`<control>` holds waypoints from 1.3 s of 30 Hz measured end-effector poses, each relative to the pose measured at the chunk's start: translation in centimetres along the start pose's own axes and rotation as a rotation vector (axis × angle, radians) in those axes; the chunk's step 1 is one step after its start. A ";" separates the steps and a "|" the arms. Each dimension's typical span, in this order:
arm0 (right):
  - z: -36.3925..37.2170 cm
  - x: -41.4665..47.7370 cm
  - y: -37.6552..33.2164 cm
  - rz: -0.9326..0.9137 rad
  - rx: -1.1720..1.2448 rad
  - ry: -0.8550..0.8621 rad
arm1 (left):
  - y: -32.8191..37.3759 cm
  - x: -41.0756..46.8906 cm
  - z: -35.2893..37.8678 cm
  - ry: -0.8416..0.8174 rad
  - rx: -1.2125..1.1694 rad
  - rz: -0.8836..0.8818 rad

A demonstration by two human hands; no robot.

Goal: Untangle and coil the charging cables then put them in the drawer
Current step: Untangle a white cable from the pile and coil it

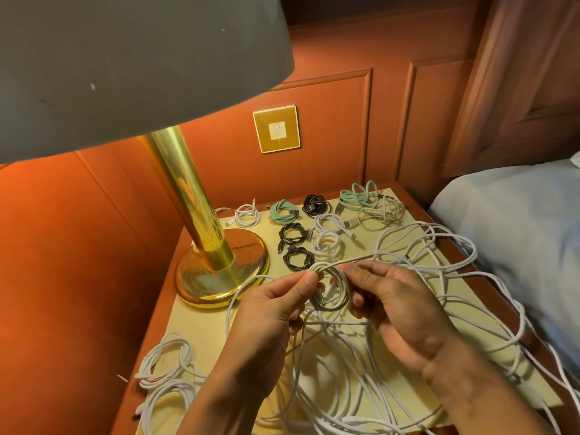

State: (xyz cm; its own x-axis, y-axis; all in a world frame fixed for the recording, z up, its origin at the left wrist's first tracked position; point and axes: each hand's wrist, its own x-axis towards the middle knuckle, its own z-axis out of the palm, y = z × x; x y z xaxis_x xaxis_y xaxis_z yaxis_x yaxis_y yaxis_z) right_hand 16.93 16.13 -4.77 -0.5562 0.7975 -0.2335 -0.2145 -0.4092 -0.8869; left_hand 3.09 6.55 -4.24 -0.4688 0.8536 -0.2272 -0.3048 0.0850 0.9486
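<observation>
- Small coil of white charging cable (329, 290): held in the air between both hands, above the middle of the table; judged to be mid-winding, since its free strand runs off to the right into the loose cable
- Left hand (270, 312): thumb and forefinger pinch the top of the coil, apparently to keep the loops from springing apart
- Right hand (398, 309): fingers curled round the coil's right side, seemingly placed to feed the next loop
- Loose tangle of long white cable (345, 372): sprawls over the near and right part of the table, under and around the hands; not yet sorted
- Finished coils, black (293, 233), mint green (284, 210) and white (248, 215): set in rows at the far side, apart from the tangle, likely staged for the drawer
- Separate knotted white bundle (166, 362): at the near left corner
- Cream-topped bedside table (201, 321): bears all cables, with a brass lamp (188, 189) at its left
- Hidden: no drawer is in view; the grey lampshade blocks the upper left; some strands trail out of view over the table's right side; how many cables form the tangle cannot be told
</observation>
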 end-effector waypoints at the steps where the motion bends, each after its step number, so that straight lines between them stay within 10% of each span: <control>1: 0.0 0.0 0.0 0.010 0.023 0.005 | 0.0 0.0 0.0 -0.007 -0.008 0.000; 19: 1.0 -1.3 0.5 0.030 -0.067 -0.276 | 0.1 0.2 0.6 0.122 -0.063 0.128; 29: 1.5 -1.3 1.4 -0.100 -0.222 -0.049 | 0.3 0.5 -1.0 0.045 0.403 0.291; 39: 0.5 -1.1 0.9 -0.581 -0.972 0.209 | 0.5 -0.3 -0.7 0.063 0.806 0.444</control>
State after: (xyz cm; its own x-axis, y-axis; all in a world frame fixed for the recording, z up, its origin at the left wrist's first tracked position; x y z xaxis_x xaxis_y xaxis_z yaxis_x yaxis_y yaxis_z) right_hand 17.00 14.65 -5.10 -0.4125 0.8491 0.3299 0.3654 0.4859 -0.7939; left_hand 2.45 5.96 -3.84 -0.4558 0.8660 0.2055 0.5728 0.1086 0.8125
